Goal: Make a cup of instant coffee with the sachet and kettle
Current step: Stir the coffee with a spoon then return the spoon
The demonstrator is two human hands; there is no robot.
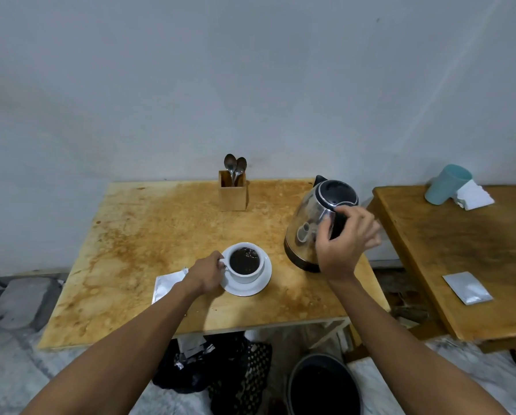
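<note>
A white cup (246,269) filled with dark coffee stands on a white saucer (259,287) near the middle of the wooden table (149,235). My left hand (207,274) pinches the cup's handle on its left side. A steel kettle (313,226) with a black lid stands upright to the right of the cup. My right hand (345,244) is at its black handle, fingers loosely spread around it. A silver sachet (167,284) lies flat on the table, partly hidden under my left wrist.
A wooden holder (233,191) with two spoons stands at the table's back edge. A second table (472,259) on the right carries a teal cup (446,184), white paper and another silver sachet (467,287). A dark bin (322,384) and black bag sit on the floor below.
</note>
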